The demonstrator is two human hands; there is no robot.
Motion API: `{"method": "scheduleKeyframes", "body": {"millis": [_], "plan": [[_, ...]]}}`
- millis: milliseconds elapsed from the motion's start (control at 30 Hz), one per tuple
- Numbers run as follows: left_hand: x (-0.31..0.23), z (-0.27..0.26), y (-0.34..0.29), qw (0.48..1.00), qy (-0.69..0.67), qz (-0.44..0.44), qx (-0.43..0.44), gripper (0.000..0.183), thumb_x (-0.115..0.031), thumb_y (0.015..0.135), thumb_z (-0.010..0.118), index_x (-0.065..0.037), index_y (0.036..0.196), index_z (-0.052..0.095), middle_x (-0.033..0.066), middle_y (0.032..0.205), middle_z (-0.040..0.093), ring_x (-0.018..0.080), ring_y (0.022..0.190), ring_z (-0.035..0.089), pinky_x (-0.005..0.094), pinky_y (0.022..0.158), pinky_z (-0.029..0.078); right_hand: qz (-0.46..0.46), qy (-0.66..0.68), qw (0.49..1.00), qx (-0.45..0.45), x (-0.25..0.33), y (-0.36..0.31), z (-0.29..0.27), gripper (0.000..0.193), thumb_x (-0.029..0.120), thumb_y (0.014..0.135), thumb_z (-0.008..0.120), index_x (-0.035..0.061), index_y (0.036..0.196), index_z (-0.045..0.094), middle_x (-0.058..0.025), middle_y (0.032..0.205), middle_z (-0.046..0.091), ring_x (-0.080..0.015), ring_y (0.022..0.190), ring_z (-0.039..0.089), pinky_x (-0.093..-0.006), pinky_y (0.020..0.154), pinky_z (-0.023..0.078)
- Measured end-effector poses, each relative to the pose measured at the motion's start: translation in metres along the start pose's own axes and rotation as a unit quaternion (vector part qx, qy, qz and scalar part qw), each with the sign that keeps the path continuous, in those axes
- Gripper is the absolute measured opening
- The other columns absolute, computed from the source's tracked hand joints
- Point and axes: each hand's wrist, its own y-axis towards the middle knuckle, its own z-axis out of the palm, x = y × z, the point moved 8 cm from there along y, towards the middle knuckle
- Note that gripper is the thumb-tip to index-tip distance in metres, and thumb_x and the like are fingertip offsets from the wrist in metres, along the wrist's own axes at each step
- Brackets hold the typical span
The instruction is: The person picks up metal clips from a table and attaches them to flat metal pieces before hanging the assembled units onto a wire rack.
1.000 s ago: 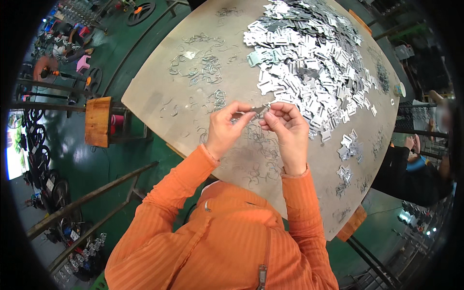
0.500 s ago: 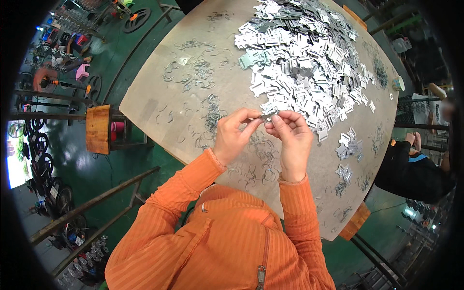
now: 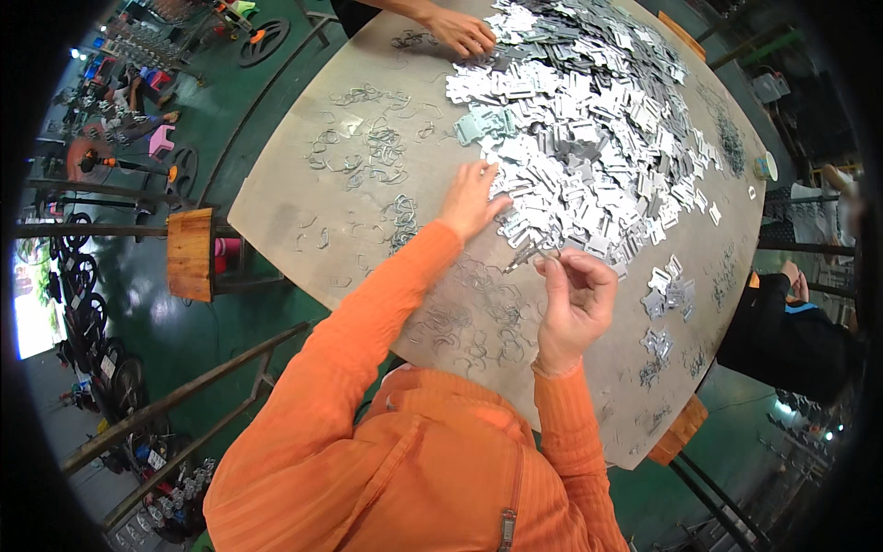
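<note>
A large heap of flat, notched metal plates (image 3: pixel 589 138) covers the far middle of the table (image 3: pixel 285 179). My left hand (image 3: pixel 472 198) is stretched out to the heap's left edge, fingers apart and nothing visible in them. My right hand (image 3: pixel 578 299) is lower and to the right, thumb and forefinger pinched on what looks like a thin wire clip; its details are too small to tell. Just left of those fingertips shows a narrow dark metal piece (image 3: pixel 521 259). Loose wire clips (image 3: pixel 501 299) lie scattered below my hands.
Another person's hand (image 3: pixel 463 33) touches the heap's far left. More wire clips (image 3: pixel 382 143) lie on the left. A small group of plates (image 3: pixel 670 287) lies right of my right hand. A cup (image 3: pixel 764 166) stands at the right edge, near a person in dark clothes (image 3: pixel 777 336).
My hands have parted: the left moved up and outward to the heap, the right slightly down. The dark plate they held together is no longer between them. Another person's hand has come in at the top.
</note>
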Motion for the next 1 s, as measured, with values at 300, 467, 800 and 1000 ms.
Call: {"method": "scheduleKeyframes", "body": {"millis": [300, 467, 800, 1000], "plan": [[0.001, -0.035, 0.013, 0.903, -0.352, -0.239, 0.063, 0.021, -0.016, 0.092, 0.062, 0.002, 0.102, 0.067, 0.0018, 0.088, 0.068, 0.0062, 0.076, 0.06, 0.0219, 0.069, 0.048, 0.075, -0.033, 0.997, 0.008, -0.02, 0.002, 0.006, 0.02, -0.007, 0.083, 0.067, -0.0027, 0.098, 0.055, -0.0084, 0.091, 0.063, -0.0125, 0.08, 0.064, -0.0235, 0.072, 0.055], [-0.061, -0.106, -0.002, 0.813, -0.531, -0.237, 0.02, 0.019, -0.012, 0.089, 0.065, 0.003, 0.099, 0.067, 0.0016, 0.083, 0.068, 0.0055, 0.076, 0.061, 0.0208, 0.067, 0.049, 0.061, -0.072, 0.995, 0.014, -0.022, 0.001, 0.011, 0.02, -0.004, 0.082, 0.068, -0.0018, 0.096, 0.055, -0.0076, 0.088, 0.064, -0.0117, 0.078, 0.064, -0.0229, 0.068, 0.055], [-0.092, -0.156, -0.011, 0.871, -0.466, -0.15, 0.032, 0.018, -0.003, 0.091, 0.06, 0.004, 0.107, 0.065, 0.0064, 0.098, 0.068, 0.0099, 0.084, 0.062, 0.0244, 0.077, 0.052, 0.012, -0.185, 0.98, 0.072, 0.007, 0.002, 0.035, 0.021, -0.002, 0.08, 0.071, -0.0019, 0.095, 0.056, -0.009, 0.084, 0.065, -0.0144, 0.074, 0.066, -0.0251, 0.065, 0.055], [-0.066, -0.193, -0.005, 0.876, -0.456, -0.122, -0.1, 0.016, -0.006, 0.089, 0.063, 0.0, 0.102, 0.069, 0.0032, 0.087, 0.07, 0.0069, 0.075, 0.063, 0.0212, 0.064, 0.052, 0.024, -0.157, 0.986, 0.046, -0.037, 0.016, 0.027, 0.014, 0.009, 0.09, 0.063, -0.0005, 0.098, 0.057, -0.0065, 0.078, 0.063, -0.0115, 0.069, 0.06, -0.0253, 0.061, 0.052]]}}
